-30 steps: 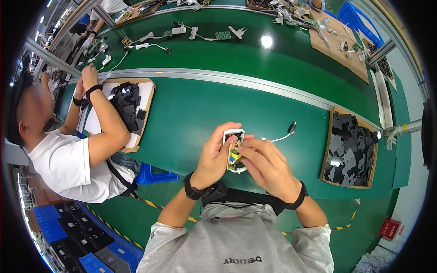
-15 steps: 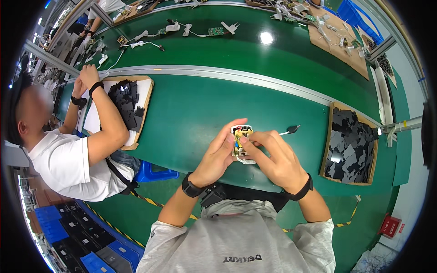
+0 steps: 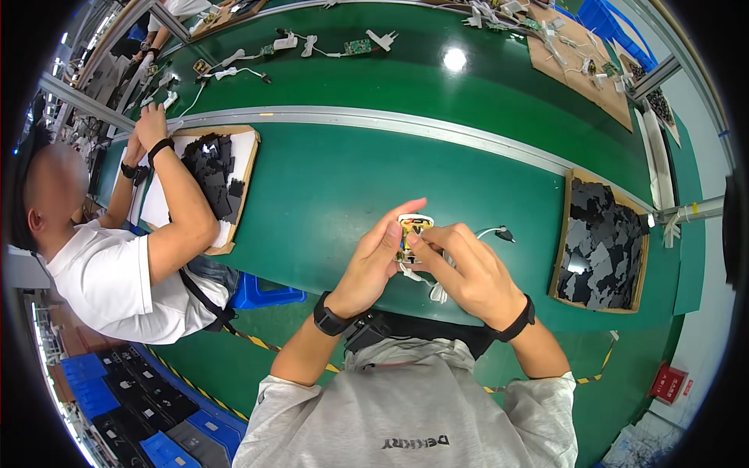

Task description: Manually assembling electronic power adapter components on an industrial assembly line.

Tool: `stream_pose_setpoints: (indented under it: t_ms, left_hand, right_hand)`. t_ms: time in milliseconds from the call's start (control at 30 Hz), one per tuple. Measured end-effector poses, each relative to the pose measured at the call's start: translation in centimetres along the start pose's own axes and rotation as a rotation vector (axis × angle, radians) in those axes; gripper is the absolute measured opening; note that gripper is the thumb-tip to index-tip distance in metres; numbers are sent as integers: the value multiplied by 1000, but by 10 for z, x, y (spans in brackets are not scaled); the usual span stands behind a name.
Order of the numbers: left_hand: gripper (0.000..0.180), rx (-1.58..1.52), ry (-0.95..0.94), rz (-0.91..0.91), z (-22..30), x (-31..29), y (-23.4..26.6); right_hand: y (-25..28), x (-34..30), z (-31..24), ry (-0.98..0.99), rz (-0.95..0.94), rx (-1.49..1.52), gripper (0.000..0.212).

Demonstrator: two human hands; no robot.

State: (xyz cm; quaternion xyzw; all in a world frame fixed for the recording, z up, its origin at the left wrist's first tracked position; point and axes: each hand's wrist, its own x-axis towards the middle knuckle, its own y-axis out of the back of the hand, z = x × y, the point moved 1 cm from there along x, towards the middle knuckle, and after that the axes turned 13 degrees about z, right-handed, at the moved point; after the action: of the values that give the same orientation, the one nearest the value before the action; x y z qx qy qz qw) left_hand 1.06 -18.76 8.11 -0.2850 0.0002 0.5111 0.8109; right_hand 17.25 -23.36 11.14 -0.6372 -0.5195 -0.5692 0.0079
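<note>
Above the near part of the green table, my left hand (image 3: 368, 265) cradles an open white power adapter housing (image 3: 416, 218), thumb along its side. Inside the housing sits a circuit board (image 3: 406, 243) with yellow, blue and other small parts. My right hand (image 3: 477, 274) is closed at the adapter, thumb and fingers pressed on the board; its fingertips cover part of it, so whether they pinch a small part is hidden. A white cable (image 3: 438, 293) hangs from the adapter's lower end and passes under my right hand. Its dark connector end (image 3: 505, 234) lies on the table.
Cardboard trays of black flat pieces stand at the right (image 3: 601, 242) and left (image 3: 214, 175). A co-worker (image 3: 117, 265) sits at the left. Beyond a metal rail (image 3: 335, 118), a green belt (image 3: 335, 82) carries cabled circuit boards. A blue stool (image 3: 269, 293) stands below the table edge.
The adapter has tilted slightly in my hands, and more of its white cable shows below. The cable's connector end has shifted slightly nearer. Boards on the belt have moved left.
</note>
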Motion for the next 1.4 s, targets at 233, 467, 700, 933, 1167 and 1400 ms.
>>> stream_pose_setpoints:
  t_ms: [233,467,700,933,1167,1400]
  left_hand:
    - [50,114,-92,-26,-6,2,5]
    - [47,432,-428,-67,-8,-2,2]
    - [44,412,-387,-15,-2,-6,4]
    - [42,316,-375,60,-17,0,-2]
    - [41,305,-355,68,-15,-5,-8]
    - [40,144,-238,-5,-11,-5,-9]
  right_hand:
    - [5,-7,1,-26,74,55,38]
    - [12,7,9,-262,152,269,30]
    - [4,3,6,-442,71,353,30]
    - [-4,-6,3,-219,159,232,33]
    - [5,-10,15,-129,85,267,38]
    - [10,-8,10,-228,106,317,36]
